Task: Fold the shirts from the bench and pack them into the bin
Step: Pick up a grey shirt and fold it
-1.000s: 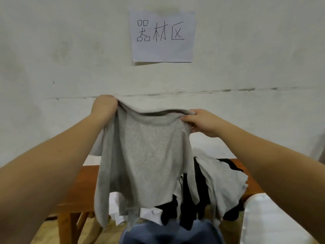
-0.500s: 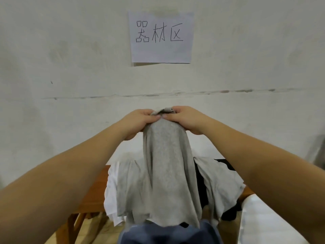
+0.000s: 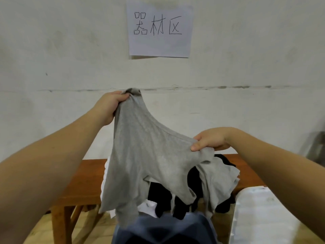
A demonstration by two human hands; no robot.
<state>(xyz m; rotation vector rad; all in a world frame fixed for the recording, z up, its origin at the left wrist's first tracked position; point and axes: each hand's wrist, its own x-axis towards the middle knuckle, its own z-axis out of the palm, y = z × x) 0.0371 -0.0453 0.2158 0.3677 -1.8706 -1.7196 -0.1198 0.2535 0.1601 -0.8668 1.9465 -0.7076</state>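
A grey shirt [image 3: 144, 155] hangs in the air between my hands. My left hand [image 3: 109, 106] grips its top corner, held high near the wall. My right hand [image 3: 211, 141] pinches its edge lower down and to the right. The cloth slopes from upper left to lower right and drapes down over a pile of shirts [image 3: 207, 187], grey, black and white, heaped on the wooden bench [image 3: 82, 178]. A white bin [image 3: 260, 212] stands at the lower right, beside the bench; what it holds I cannot make out.
A white wall with a paper sign [image 3: 159, 29] rises directly behind the bench. My knee in blue cloth [image 3: 161, 229] fills the bottom centre. A grey object [image 3: 316, 147] stands at the far right edge.
My hands were together at the shirt's top half a second ago. Now they are apart: the left has risen and the right has dropped down to the right, spreading the grey shirt.
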